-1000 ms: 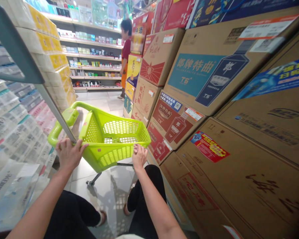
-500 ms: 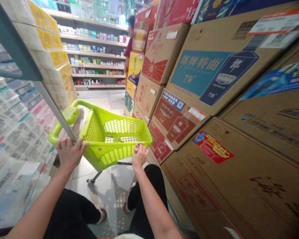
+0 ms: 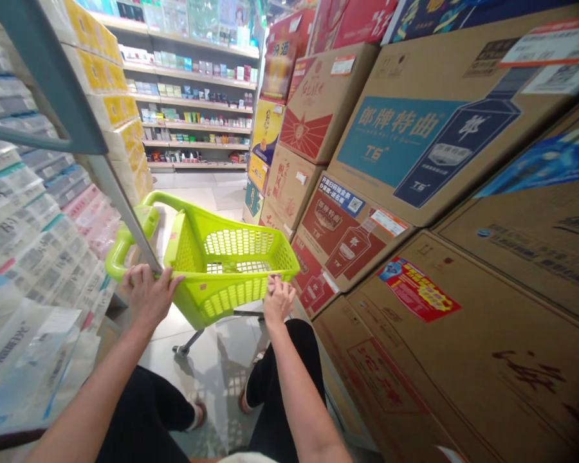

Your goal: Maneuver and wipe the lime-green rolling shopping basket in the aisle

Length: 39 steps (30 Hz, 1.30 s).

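A lime-green shopping cart (image 3: 236, 292) stands sideways in front of me, its perforated basket showing nothing inside. My left hand (image 3: 149, 292) is curled over the near rim at the left end, beside the cart's push handle (image 3: 116, 257). A grey metal pole (image 3: 125, 206) slants down to that hand; whether the fingers touch it I cannot tell. Toward the right end, my right hand (image 3: 278, 299) is closed around the same near rim. One caster (image 3: 181, 350) shows below the basket, near my feet.
Stacked cardboard liquor cartons (image 3: 395, 154) wall the right side closely. Wrapped paper packs (image 3: 33, 225) and yellow-and-white packs (image 3: 106, 83) rise at the left. Shelves of small goods (image 3: 193, 109) stand at the far end of the tiled floor (image 3: 217, 193).
The cart and both my hands have shifted slightly right in view, along with the pole. A person beside the far cartons is no longer visible. Both hands keep their hold.
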{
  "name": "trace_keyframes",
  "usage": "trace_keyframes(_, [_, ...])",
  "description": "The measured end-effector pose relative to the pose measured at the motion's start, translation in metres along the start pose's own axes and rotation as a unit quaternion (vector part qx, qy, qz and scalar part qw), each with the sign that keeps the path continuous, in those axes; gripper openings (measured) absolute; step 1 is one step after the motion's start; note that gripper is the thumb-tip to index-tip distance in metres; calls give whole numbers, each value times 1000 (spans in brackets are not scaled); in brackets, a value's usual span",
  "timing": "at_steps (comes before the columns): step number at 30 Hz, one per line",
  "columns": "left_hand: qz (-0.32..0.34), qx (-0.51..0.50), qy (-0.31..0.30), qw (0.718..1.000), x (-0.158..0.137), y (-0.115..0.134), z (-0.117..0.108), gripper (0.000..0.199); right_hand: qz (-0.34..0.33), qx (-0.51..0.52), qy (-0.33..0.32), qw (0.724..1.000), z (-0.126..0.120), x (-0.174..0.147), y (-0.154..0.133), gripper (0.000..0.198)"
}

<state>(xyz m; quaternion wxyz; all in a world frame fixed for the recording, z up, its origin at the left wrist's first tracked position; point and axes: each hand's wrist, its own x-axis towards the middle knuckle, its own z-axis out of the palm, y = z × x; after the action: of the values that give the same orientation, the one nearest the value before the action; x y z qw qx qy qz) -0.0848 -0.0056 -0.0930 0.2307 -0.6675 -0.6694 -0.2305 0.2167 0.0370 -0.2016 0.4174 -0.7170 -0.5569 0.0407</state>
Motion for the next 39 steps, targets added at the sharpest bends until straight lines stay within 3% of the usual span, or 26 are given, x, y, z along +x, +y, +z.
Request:
trace_keyframes(3, [4, -8, -1, 1000, 1, 8, -1, 32, -20, -61, 0, 998, 8, -22, -31, 40])
trace_keyframes(6, [4, -13, -1, 1000, 4, 13, -4, 31, -126, -76, -57, 987, 15, -38, -54, 44])
trace_keyframes(8, [4, -21, -6, 1000, 4, 14, -5, 31, -154, -79, -71, 982, 12, -36, -53, 43])
trace_keyframes(13, [-3, -27, -6, 1000, 2, 17, -3, 30, -11, -97, -14, 995, -6, -9, -28, 35])
trace_keyframes(15, [-6, -25, 3, 1000, 1, 19, -1, 29, 5, -104, -12, 995, -7, -8, -33, 34])
trace_keyframes(17, [-8, -21, 12, 1000, 1, 22, 0, 29, -16, -106, -23, 994, -1, -17, -48, 33])
trace_keyframes(20, [-3, -5, 18, 1000, 2, 25, 0, 32, -109, -95, -62, 987, 11, -35, -74, 37])
trace_keyframes(23, [7, 9, 18, 1000, 2, 25, -2, 35, -188, -80, -86, 975, 13, -42, -79, 43])
trace_keyframes(25, [8, 11, 21, 1000, 1, 24, -3, 35, -167, -82, -75, 980, 6, -36, -68, 41])
trace_keyframes(28, [6, 7, 26, 1000, 0, 23, -3, 35, -71, -99, -48, 991, -7, -22, -50, 35])
trace_keyframes(31, [-2, -5, 35, 999, -1, 24, -1, 33, -15, -106, -30, 994, -8, -17, -49, 33])
trace_keyframes(34, [-8, -11, 41, 999, 0, 26, 0, 32, -29, -101, -26, 994, 7, -27, -71, 30])
trace_keyframes(39, [-6, 12, 35, 999, 2, 25, -3, 35, -111, -67, -64, 989, 28, -52, -106, 35])
